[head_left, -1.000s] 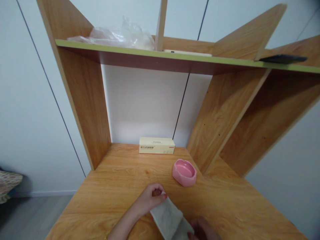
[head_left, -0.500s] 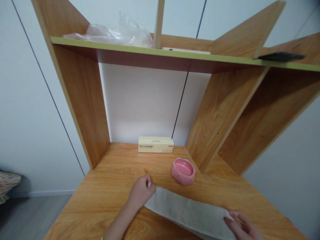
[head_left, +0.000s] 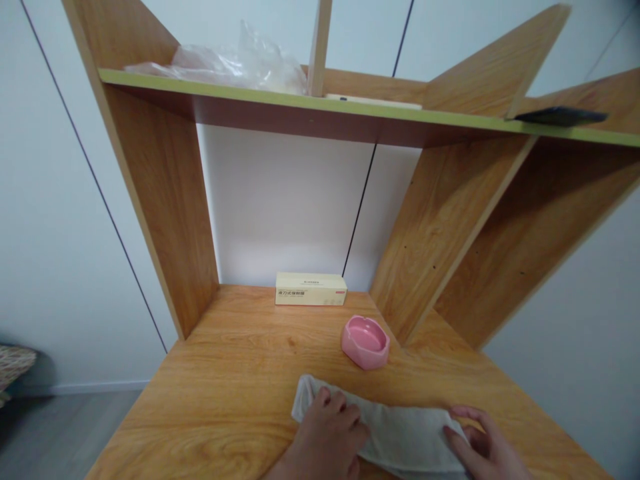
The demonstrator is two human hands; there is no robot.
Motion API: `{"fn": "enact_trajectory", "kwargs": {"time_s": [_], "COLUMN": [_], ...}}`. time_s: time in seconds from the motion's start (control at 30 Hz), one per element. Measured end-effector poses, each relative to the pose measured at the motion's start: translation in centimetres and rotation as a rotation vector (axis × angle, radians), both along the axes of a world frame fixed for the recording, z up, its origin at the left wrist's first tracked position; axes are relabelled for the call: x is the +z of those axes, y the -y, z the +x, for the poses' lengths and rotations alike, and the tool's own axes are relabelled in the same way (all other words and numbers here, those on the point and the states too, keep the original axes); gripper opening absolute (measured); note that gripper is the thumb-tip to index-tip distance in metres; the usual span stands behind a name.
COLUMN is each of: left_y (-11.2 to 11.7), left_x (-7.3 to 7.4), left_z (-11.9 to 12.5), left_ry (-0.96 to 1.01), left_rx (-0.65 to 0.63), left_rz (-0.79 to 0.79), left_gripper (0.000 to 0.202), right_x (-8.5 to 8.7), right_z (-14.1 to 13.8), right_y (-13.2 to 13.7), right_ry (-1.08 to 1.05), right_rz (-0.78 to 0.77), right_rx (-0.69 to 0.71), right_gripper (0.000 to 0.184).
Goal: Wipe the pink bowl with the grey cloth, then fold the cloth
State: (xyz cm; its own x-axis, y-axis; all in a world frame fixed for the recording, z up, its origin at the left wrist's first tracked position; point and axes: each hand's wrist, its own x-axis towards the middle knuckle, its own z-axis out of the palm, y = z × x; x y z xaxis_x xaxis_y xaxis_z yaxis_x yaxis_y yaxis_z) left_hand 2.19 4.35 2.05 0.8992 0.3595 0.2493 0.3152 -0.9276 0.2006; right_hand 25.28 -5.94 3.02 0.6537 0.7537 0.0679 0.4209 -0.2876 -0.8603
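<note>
A folded grey cloth point(head_left: 407, 437) lies in a long strip near the front of the wooden desk, its left end turned up at a corner. My left hand point(head_left: 330, 433) rests over the cloth's left part, fingers curled together onto it; its thumb is mostly hidden. At the other end, my right hand point(head_left: 483, 443) grips the cloth's right edge between thumb and fingers. Just beyond the cloth stands a pink faceted ashtray point(head_left: 365, 342), touched by neither hand.
A cream cling-film box point(head_left: 311, 289) stands against the back wall. Wooden uprights point(head_left: 155, 207) flank the desk point(head_left: 200, 393). On the shelf point(head_left: 310, 113) above are a clear plastic bag point(head_left: 225, 67), a flat pale item point(head_left: 375, 101) and a dark flat item point(head_left: 560, 116).
My left hand has left the cloth's far left corner and moved right and nearer, onto its upper face. The cloth's left end now lies loose. My right hand stays at the right end.
</note>
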Motion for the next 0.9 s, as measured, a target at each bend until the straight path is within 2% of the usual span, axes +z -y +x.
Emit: {"fn": "enact_trajectory", "kwargs": {"time_s": [0.1,0.2,0.27,0.33,0.4,0.47,0.6,0.67,0.73,0.8,0.9], "left_y": [0.0,-0.2,-0.6,-1.5,-2.6,-3.6,-4.8,-5.0,-5.1,-5.1,-4.9], "left_x": [-0.1,0.9,1.8,2.6,3.0,2.8,2.0,1.8,2.0,2.3,2.8], "left_z": [0.0,-0.4,-1.0,-1.8,-2.6,-3.2,-3.9,-4.1,-4.2,-4.3,-4.1], "left_ry": [-0.016,-0.023,0.021,0.100,0.147,0.196,0.368,0.448,0.476,0.440,0.365], "left_rx": [0.001,0.052,0.191,0.390,0.549,0.652,0.763,0.777,0.769,0.737,0.651], "left_rz": [0.009,-0.031,-0.085,-0.131,-0.152,-0.175,-0.262,-0.295,-0.298,-0.283,-0.291], "left_gripper": [0.026,0.021,0.016,0.013,0.014,0.016,0.017,0.017,0.017,0.014,0.010], "right_x": [1.6,3.6,4.9,5.6,5.5,4.5,2.1,1.6,1.9,2.4,2.4], "right_z": [-1.1,-3.3,-5.5,-8.1,-10.9,-13.4,-16.4,-16.5,-15.2,-12.9,-8.8], "right_y": [-0.9,-2.3,-3.6,-5.2,-7.1,-8.9,-10.6,-10.2,-9.3,-8.2,-6.7], "right_ry": [0.120,0.230,0.277,0.280,0.236,0.158,-0.038,-0.193,-0.271,-0.207,0.023], "right_rz": [0.043,0.059,0.041,0.026,0.026,0.005,-0.020,0.015,0.089,0.148,0.075], "right_rx": [-0.012,0.010,0.049,0.122,0.217,0.342,0.498,0.588,0.590,0.496,0.343], "right_gripper": [0.036,0.033,0.029,0.025,0.021,0.024,0.035,0.047,0.051,0.042,0.028]}}
